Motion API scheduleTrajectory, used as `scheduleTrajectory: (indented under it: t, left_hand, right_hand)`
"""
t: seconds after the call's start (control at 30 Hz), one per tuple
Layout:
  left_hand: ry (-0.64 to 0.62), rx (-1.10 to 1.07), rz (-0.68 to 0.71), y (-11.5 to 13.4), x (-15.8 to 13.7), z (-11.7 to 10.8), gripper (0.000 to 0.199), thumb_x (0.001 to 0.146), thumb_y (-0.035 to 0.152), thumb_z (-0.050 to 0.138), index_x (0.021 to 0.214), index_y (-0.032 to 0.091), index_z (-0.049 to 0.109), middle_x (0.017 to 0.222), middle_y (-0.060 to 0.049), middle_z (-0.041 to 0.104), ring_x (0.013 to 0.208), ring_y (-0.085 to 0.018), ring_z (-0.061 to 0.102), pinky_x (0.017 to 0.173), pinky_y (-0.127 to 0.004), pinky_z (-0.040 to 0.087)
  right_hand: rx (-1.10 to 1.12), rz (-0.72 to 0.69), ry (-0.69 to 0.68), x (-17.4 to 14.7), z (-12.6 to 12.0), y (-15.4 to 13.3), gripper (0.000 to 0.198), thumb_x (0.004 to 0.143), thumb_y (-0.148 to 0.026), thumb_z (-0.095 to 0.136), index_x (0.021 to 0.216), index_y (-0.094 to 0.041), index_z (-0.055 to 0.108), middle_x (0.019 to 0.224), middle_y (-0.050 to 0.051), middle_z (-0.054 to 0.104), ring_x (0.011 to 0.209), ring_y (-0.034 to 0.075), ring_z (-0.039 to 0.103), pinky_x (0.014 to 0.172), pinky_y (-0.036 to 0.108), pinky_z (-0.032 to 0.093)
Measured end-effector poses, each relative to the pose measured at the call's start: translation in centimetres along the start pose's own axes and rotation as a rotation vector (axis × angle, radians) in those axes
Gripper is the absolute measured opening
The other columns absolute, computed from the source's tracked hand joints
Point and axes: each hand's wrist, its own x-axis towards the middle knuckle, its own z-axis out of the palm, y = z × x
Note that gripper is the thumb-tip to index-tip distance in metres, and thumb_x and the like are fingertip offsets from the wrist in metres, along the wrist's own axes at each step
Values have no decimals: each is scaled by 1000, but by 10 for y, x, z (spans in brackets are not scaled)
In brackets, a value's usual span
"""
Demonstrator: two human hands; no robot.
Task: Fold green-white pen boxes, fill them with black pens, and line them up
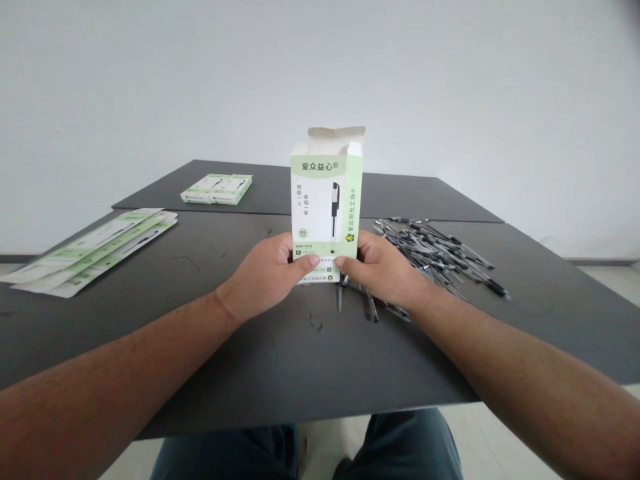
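Observation:
A white and green pen box (pixel 317 200) stands upright between my hands, a black pen printed on its front. Its top flap is up and the upper end is open. My left hand (pixel 267 270) grips the lower left side, thumb across the front. On the lower right side my right hand (pixel 383 267) holds it the same way. The fingers behind the box are hidden. Just beyond my right hand lies a loose heap of black and clear pens (pixel 435 250), a few of them reaching under that hand.
Flat, unfolded cartons (pixel 100 250) are stacked at the left of the dark table (pixel 280 360). Two closed pen boxes (pixel 217 189) lie side by side farther back. A seam crosses the table, and a pale wall (pixel 320 67) rises behind it.

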Motion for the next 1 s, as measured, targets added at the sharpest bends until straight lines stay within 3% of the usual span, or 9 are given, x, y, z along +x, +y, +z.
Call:
scheduleTrajectory:
  t: [0.13, 0.27, 0.5, 0.6, 0.73, 0.87, 1.0]
  left_hand:
    - [-13, -40, -59, 0, 0, 1, 58, 103, 57, 72, 142, 16, 83, 125, -12, 92, 85, -30, 86, 83, -43, 71]
    - [9, -155, -73, -1, -1, 5, 56, 97, 53, 82, 138, 14, 82, 124, -13, 91, 80, -27, 84, 74, -39, 71]
    - [-20, -176, -77, 4, 0, 4, 56, 95, 48, 80, 139, 13, 80, 131, -16, 89, 97, -35, 88, 82, -48, 74]
    - [-36, -142, -56, 5, 0, 2, 57, 96, 51, 80, 139, 14, 81, 132, -16, 90, 107, -38, 88, 95, -54, 73]
    - [33, -64, 9, 4, -3, 2, 52, 100, 52, 77, 137, 16, 84, 140, -15, 88, 126, -40, 84, 114, -57, 66]
    - [54, -124, -33, 3, -4, 3, 64, 101, 62, 78, 142, 14, 80, 141, -18, 87, 118, -41, 87, 105, -57, 70]
    - [-49, -165, -60, 3, -5, 3, 60, 100, 58, 79, 143, 16, 82, 141, -16, 88, 112, -40, 88, 102, -56, 72]
  right_hand:
    - [-2, 3, -7, 2, -1, 4, 31, 96, -26, 76, 126, -24, 85, 132, 6, 91, 119, 30, 84, 113, 50, 62]
    - [27, 3, 4, 3, -1, 4, 33, 95, -25, 76, 126, -24, 85, 133, 5, 91, 121, 30, 85, 114, 50, 61]
    - [55, 14, -10, 0, 1, 5, 34, 100, -31, 78, 133, -24, 85, 138, 6, 90, 125, 30, 84, 115, 49, 63]
    - [62, 18, -13, -2, 0, 4, 34, 102, -35, 79, 134, -25, 86, 140, 6, 89, 127, 31, 84, 118, 51, 63]
    - [102, 63, -54, -3, -2, 3, 35, 99, -34, 84, 133, -26, 86, 135, 4, 91, 122, 30, 85, 116, 51, 65]
    - [178, 101, -185, -5, -1, -1, 33, 98, -34, 84, 129, -25, 87, 131, 4, 92, 119, 30, 87, 113, 50, 66]
    - [182, 147, -74, -6, 0, 2, 34, 101, -42, 83, 129, -23, 85, 125, 7, 93, 108, 31, 88, 97, 47, 71]
